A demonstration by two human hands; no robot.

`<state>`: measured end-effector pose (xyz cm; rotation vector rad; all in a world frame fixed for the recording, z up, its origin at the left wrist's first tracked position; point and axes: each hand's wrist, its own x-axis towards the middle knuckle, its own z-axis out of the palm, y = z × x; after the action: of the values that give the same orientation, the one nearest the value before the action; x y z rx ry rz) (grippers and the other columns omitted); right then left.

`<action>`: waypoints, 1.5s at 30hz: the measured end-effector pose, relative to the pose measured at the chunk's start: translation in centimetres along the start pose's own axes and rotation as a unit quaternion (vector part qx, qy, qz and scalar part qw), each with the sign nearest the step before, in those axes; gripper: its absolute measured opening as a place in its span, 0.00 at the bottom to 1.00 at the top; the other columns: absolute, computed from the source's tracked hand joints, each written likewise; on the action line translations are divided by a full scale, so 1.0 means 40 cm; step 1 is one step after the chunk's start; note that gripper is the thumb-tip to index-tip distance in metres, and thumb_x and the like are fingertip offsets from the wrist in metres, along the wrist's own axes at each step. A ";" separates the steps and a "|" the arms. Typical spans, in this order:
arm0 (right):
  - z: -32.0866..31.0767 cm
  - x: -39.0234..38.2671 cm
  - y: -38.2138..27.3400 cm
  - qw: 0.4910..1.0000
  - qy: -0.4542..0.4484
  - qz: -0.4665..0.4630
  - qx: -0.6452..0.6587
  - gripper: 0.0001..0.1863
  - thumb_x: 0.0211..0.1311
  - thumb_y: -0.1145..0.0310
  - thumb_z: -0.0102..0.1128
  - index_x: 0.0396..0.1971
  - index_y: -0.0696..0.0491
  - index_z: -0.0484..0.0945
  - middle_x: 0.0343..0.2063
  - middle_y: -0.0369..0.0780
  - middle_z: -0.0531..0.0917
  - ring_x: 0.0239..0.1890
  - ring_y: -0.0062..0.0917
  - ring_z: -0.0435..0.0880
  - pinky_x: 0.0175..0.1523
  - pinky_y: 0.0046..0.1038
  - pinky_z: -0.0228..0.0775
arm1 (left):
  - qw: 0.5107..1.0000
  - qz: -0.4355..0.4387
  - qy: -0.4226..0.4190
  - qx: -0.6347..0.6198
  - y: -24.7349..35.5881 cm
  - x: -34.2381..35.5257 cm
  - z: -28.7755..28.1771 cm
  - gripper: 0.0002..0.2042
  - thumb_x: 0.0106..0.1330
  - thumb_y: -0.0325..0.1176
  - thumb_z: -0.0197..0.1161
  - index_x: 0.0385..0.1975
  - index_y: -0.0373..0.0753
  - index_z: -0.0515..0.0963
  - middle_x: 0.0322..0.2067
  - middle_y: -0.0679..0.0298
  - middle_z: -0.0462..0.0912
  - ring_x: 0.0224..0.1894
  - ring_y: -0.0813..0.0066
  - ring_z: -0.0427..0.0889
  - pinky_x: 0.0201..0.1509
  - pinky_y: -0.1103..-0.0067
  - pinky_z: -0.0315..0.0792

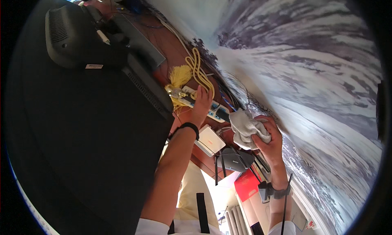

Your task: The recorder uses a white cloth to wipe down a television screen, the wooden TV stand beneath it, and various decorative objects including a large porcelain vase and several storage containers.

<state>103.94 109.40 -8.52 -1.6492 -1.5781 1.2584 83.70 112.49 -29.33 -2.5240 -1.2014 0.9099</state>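
My left hand [201, 100] grips a looped yellow cord [199, 72] over a white power strip [220, 114] with dark plugs. A gold ornament [179, 94] and a yellow tassel [179, 75] lie just left of the hand. My right hand [269, 139] is closed on a crumpled grey cloth [245, 127], held beside the right end of the power strip, near the wall.
The black back of a large screen [85, 133] fills the left. A mural wall [318, 84] rises at the right. A white box [208, 140], a black router [234, 159] with antennas and a red item [245, 184] lie below. Cables run along the reddish surface [161, 43].
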 end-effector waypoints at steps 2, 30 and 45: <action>-0.020 -0.026 -0.017 1.000 0.010 0.004 0.009 0.12 0.43 0.79 0.62 0.32 0.60 0.75 0.43 0.43 0.75 0.45 0.29 0.75 0.50 0.26 0.65 | 1.000 0.013 -0.003 0.010 -0.001 0.010 0.022 0.30 0.65 0.41 0.50 0.66 0.40 0.52 0.61 0.52 0.60 0.62 0.51 0.60 0.66 0.48 0.43; 0.064 -0.324 -0.022 0.989 0.082 0.084 0.087 0.12 0.42 0.78 0.63 0.31 0.58 0.76 0.46 0.40 0.75 0.44 0.27 0.76 0.48 0.23 0.67 | 0.979 0.057 0.029 -0.191 -0.052 0.069 -0.040 0.33 0.40 0.36 0.71 0.51 0.44 0.68 0.37 0.59 0.79 0.42 0.60 0.78 0.45 0.67 0.65; 0.056 -0.235 0.000 0.956 0.193 0.107 0.194 0.21 0.46 0.83 0.60 0.44 0.58 0.73 0.42 0.36 0.76 0.43 0.18 0.74 0.50 0.20 0.65 | 0.945 -0.002 0.039 -0.325 0.052 -0.005 -0.170 0.04 0.55 0.32 0.59 0.25 0.49 0.81 0.27 0.66 0.82 0.34 0.66 0.81 0.44 0.64 0.65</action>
<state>103.08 99.88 -7.02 -1.7042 -0.8749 1.1692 89.03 111.51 -24.75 -2.9998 -1.6993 0.4402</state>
